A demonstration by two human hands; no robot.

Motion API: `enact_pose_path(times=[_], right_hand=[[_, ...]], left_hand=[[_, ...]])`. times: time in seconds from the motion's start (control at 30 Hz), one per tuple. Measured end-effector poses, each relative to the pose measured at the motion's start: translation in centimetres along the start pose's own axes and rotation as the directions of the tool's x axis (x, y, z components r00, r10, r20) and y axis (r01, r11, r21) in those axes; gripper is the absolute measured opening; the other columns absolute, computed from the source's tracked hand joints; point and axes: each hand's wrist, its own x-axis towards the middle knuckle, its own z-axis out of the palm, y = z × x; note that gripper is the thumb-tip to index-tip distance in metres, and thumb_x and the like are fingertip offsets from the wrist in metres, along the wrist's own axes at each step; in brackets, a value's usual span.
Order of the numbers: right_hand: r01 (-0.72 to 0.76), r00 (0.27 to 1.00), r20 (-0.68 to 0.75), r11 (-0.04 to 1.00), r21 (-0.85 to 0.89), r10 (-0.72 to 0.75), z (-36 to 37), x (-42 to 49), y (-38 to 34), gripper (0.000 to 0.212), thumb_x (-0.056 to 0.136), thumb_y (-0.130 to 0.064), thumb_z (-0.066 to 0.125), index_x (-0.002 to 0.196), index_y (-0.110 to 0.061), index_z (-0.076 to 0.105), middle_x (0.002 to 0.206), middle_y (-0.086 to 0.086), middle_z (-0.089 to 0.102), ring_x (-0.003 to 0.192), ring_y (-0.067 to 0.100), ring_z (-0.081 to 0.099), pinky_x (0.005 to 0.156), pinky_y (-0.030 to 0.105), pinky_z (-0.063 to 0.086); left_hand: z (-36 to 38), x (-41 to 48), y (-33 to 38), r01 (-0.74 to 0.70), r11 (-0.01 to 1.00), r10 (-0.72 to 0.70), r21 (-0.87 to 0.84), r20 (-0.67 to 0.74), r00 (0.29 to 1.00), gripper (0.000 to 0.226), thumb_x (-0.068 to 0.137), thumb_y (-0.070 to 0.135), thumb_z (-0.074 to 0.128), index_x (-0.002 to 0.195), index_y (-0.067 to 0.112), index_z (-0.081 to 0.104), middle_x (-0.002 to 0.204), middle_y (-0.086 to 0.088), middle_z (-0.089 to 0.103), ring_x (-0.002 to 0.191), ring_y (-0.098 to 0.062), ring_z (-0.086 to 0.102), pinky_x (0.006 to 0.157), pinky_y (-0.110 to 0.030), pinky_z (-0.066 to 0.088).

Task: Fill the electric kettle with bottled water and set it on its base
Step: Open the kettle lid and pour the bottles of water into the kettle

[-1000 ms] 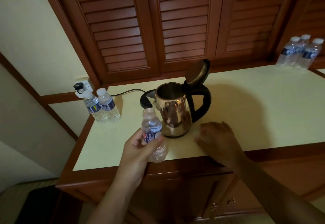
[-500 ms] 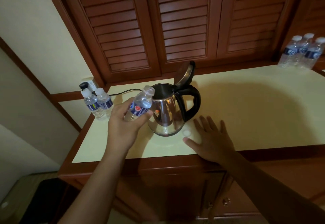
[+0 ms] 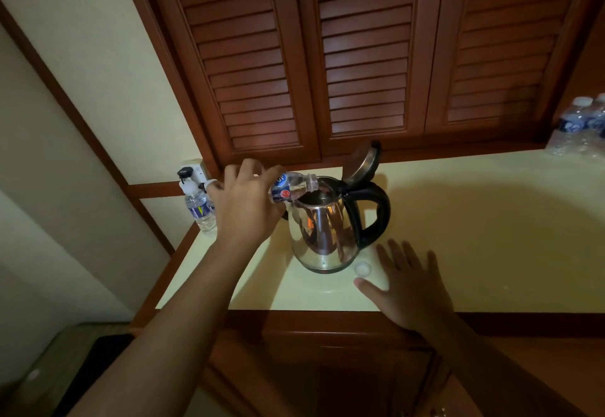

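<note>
At the frame centre, the left hand (image 3: 244, 202) grips a thin, crushable clear plastic bottle (image 3: 292, 186) by its middle over the open shiny steel kettle (image 3: 322, 230), while the right hand (image 3: 406, 280) rests open.

Probably a hotel room: louvred wooden doors (image 3: 363, 53), complimentary bottles (image 3: 579, 128).

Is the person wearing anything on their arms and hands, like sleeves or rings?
No. Both forearms are bare as far as the picture shows, with no sleeves. The left hand and right hand show no gloves, rings, watch or bracelets.

kettle base (image 3: 284, 215) mostly hidden, far bottles (image 3: 581, 125) cropped
</note>
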Motion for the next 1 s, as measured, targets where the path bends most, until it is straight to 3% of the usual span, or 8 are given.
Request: enact_pose_path(times=[0.13,0.47,0.77,1.0], right_hand=[[0.007,1.000,-0.004,1.000,0.002,-0.007,0.1,0.0,0.0,0.099,0.082,-0.090,0.004,0.160,-0.030,-0.001,0.169,0.000,-0.006,0.156,0.025,-0.008,0.121,0.060,-0.006],[0.012,1.000,-0.020,1.000,0.008,-0.012,0.1,0.1,0.0,0.098,0.082,-0.089,0.005,0.160,-0.030,0.003,0.170,0.000,-0.001,0.156,0.025,-0.005,0.122,0.060,-0.004],[0.019,1.000,-0.021,1.000,0.011,-0.019,-0.1,-0.1,-0.1,0.095,0.084,-0.087,0.007,0.160,-0.030,0.003,0.170,0.001,-0.002,0.156,0.026,-0.006,0.122,0.060,-0.006],[0.038,0.997,-0.074,0.997,0.068,-0.033,-0.2,-0.2,0.0,0.087,0.086,-0.085,0.013,0.156,-0.033,0.013,0.168,-0.001,0.010,0.156,0.025,0.003,0.122,0.059,-0.001]], left_hand=[[-0.1,0.8,0.1,-0.033,0.995,0.034,0.095,-0.002,0.999,0.062,0.077,0.021,0.084,0.134,0.035,0.064,0.126,-0.005,0.057,0.121,-0.034,0.047,0.093,-0.055,0.040],[0.0,2.1,0.7,-0.133,0.968,0.132,0.214,0.017,0.991,0.071,0.068,0.004,0.080,0.132,0.031,0.066,0.135,-0.012,0.056,0.139,-0.041,0.042,0.100,-0.066,0.039],[0.1,2.7,0.9,-0.256,0.934,0.256,0.251,0.032,0.966,0.067,0.073,0.012,0.082,0.135,0.030,0.062,0.142,-0.011,0.052,0.146,-0.040,0.034,0.106,-0.073,0.033],[0.1,2.9,1.2,-0.343,0.899,0.346,0.273,0.037,0.937,0.059,0.080,0.019,0.081,0.135,0.029,0.063,0.143,-0.012,0.052,0.149,-0.041,0.031,0.108,-0.074,0.028]])
